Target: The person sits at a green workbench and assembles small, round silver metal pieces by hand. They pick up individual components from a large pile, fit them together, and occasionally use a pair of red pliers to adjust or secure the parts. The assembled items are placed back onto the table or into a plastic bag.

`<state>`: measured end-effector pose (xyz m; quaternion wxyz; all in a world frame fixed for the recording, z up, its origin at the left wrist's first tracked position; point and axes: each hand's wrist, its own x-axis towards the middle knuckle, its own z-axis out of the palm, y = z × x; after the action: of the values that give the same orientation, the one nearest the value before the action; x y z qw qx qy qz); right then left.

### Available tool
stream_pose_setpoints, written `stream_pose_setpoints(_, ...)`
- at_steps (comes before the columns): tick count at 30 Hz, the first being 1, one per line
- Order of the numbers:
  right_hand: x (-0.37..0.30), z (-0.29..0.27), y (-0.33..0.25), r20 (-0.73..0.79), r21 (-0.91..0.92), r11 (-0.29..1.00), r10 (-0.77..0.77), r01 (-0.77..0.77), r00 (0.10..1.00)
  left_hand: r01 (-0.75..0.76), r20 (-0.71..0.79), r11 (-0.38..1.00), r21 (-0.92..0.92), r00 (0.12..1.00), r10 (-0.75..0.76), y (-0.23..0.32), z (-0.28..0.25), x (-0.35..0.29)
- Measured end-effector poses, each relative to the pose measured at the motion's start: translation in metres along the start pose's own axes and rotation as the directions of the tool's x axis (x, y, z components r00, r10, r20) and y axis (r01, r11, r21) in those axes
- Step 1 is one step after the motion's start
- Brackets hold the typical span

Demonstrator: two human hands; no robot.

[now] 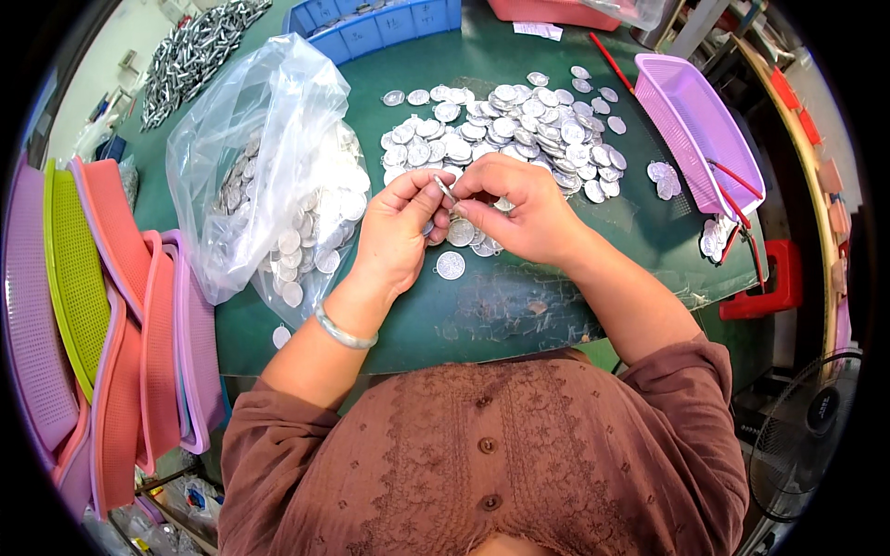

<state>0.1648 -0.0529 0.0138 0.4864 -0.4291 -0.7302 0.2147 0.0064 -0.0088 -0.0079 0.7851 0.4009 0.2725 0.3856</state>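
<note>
Over the near part of the green table, my left hand and my right hand meet fingertip to fingertip. Between them is a silver medallion, tilted nearly edge-on and pinched by both. Beyond my hands spreads a heap of round silver medallions with small loops. A single medallion lies flat just in front of my hands, and a few more show beneath my fingers. To the left, a clear plastic bag lies open with many medallions spilling toward me.
A purple basket stands at right, with red-handled pliers by its near end. Stacked coloured baskets line the left side. At the back are a blue bin and a pile of metal pieces. A fan is lower right.
</note>
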Motion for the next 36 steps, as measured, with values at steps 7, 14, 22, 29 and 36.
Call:
stream_pose_setpoints(7,0.001,0.001,0.005,-0.070,0.076,0.986,0.153,-0.148,0.986,0.037,-0.051,0.993,0.112,0.998,-0.032,0.002,-0.002,-0.001)
stream_pose_setpoints(14,0.071,-0.028,0.023,0.253,-0.044,0.743,0.655,-0.668,0.712,0.030,-0.169,0.999,-0.042,0.985,-0.036,0.011,-0.012,0.005)
stream_pose_setpoints(22,0.228,-0.062,0.079,0.003,0.414,0.707,0.629,-0.573,0.778,0.041,-0.177,0.998,0.057,0.984,-0.031,0.011,-0.008,0.001)
stream_pose_setpoints(29,0.147,-0.046,0.108,0.183,-0.443,0.867,0.336,-0.228,0.924,0.019,-0.151,1.000,0.005,0.988,-0.018,0.014,-0.006,0.000)
stream_pose_setpoints(36,0.109,-0.018,0.092,0.333,-0.689,0.725,0.334,-0.015,0.882,0.003,-0.135,1.000,0.015,0.991,-0.001,0.013,-0.010,0.002)
